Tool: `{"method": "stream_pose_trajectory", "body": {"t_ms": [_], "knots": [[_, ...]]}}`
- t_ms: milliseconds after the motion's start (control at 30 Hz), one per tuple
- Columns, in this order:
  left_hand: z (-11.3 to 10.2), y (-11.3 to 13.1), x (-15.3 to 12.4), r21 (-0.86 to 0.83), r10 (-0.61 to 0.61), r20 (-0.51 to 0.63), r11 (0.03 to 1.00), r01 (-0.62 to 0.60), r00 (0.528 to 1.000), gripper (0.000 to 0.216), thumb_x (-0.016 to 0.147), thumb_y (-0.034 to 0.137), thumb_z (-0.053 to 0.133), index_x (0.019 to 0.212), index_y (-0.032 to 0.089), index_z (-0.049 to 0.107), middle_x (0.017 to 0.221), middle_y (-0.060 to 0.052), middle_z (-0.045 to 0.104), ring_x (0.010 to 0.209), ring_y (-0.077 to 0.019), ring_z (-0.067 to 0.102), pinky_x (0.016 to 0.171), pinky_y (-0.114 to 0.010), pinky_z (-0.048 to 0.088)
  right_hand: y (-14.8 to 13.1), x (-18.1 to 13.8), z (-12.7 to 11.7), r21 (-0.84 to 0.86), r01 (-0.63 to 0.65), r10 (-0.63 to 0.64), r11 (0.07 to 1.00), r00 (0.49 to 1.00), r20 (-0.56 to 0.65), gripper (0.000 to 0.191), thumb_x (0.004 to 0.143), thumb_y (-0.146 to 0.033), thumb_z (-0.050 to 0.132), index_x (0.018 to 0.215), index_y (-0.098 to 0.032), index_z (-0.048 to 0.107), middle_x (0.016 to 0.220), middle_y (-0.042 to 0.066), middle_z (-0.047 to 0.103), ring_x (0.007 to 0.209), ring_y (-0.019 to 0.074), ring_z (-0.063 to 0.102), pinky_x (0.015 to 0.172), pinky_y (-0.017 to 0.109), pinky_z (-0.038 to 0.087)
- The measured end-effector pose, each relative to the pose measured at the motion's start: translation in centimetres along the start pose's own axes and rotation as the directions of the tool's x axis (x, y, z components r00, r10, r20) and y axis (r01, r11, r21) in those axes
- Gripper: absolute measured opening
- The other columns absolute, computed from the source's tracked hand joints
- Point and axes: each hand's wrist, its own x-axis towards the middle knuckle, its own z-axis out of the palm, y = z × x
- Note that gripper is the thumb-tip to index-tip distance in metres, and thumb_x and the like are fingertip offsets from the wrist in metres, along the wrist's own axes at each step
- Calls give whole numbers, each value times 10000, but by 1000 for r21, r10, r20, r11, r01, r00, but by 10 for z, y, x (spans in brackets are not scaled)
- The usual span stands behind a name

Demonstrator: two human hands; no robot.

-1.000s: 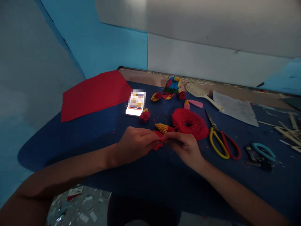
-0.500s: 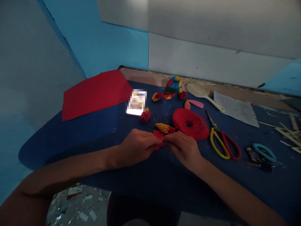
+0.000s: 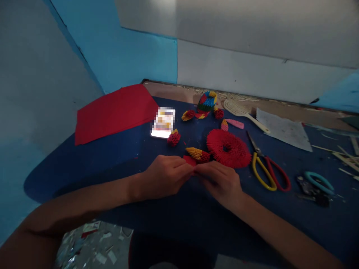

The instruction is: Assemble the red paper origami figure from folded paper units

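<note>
Flat red paper piece [image 3: 189, 160] sits over matte blue counter [image 3: 84, 168], just in front of spiky yellow-and-red cone [image 3: 194, 152]. Ridged red disc [image 3: 235, 151], center hole, lies right. Left fingers [image 3: 182, 167] and right fingers [image 3: 209, 168] are nearly closed, tips meeting, both pinching the paper; fold detail hidden.

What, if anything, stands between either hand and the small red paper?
Nothing visible: the left hand and right hand already pinch the small red paper. The yellow-and-red folded piece lies just beyond it, not between.
</note>
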Motion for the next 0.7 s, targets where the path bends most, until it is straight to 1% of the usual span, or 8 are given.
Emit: {"method": "stream_pose_trajectory", "body": {"t_ms": [100, 233, 333, 400, 467, 533, 600, 700], "knots": [[-1, 6, 1, -228, -113, -39, 968, 102, 993, 132, 938, 130, 527, 843, 134, 620, 733, -14, 699, 621, -92, 633, 589, -180, 494, -5, -4, -4, 2, 54, -54, 999, 998, -24, 197, 893, -101, 611, 1067, -167, 675, 872, 58, 769, 730, 136, 708, 638, 244, 557], [-2, 11, 1, -428, -295, 88, 851, 304, 951, 140, 925, 135, 574, 791, 147, 612, 686, 17, 682, 582, -72, 628, 551, -149, 485, -12, -4, -11, -55, 138, -137, 989, 990, 22, 221, 929, -90, 544, 1112, -152, 653, 894, 67, 775, 763, 141, 722, 627, 262, 546], [-1, 11, -1, -463, -352, 149, 801, 379, 924, 65, 946, 214, 578, 933, 162, 614, 694, 28, 697, 572, -79, 654, 548, -155, 510, -25, -3, -20, -130, 79, -70, 988, 995, 74, 215, 972, -126, 470, 1025, -160, 676, 854, 58, 776, 645, 126, 693, 553, 257, 505], [1, 10, -4, -423, -290, 160, 844, 331, 944, 166, 940, 276, 601, 1067, 169, 593, 781, 8, 734, 647, -101, 699, 586, -175, 543, -36, -8, -27, -151, -7, 26, 989, 992, 122, 261, 986, -139, 433, 953, -152, 691, 791, 51, 764, 549, 117, 645, 497, 258, 466], [2, 8, -5, -330, -170, 148, 920, 211, 974, 179, 927, 295, 622, 1062, 177, 612, 869, -20, 749, 743, -128, 722, 651, -210, 571, -45, -21, -35, -143, -76, 96, 987, 986, 140, 275, 989, -143, 427, 952, -144, 699, 732, 38, 743, 525, 114, 629, 479, 248, 451], [2, 6, -5, -240, -69, 130, 966, 99, 989, 101, 926, 250, 611, 990, 177, 641, 892, -29, 743, 798, -142, 720, 701, -236, 579, -48, -39, -44, -150, -122, 144, 981, 980, 141, 270, 984, -137, 430, 1020, -138, 697, 746, 43, 742, 570, 124, 656, 501, 241, 475], [3, 2, -1, -195, -50, 130, 978, 75, 990, 76, 927, 188, 582, 948, 175, 653, 882, -27, 733, 812, -138, 711, 720, -234, 575, -45, -60, -54, -159, -200, 218, 967, 970, 108, 243, 980, -150, 457, 1053, -155, 689, 800, 48, 757, 622, 128, 686, 537, 236, 508], [5, -6, 12, -170, -72, 128, 981, 93, 989, 88, 918, 184, 578, 944, 178, 662, 889, -28, 735, 793, -133, 708, 715, -226, 570, -35, -85, -71, -181, -271, 284, 946, 957, 54, 186, 957, -142, 522, 1057, -184, 673, 905, 44, 781, 692, 133, 725, 599, 238, 546]]}}
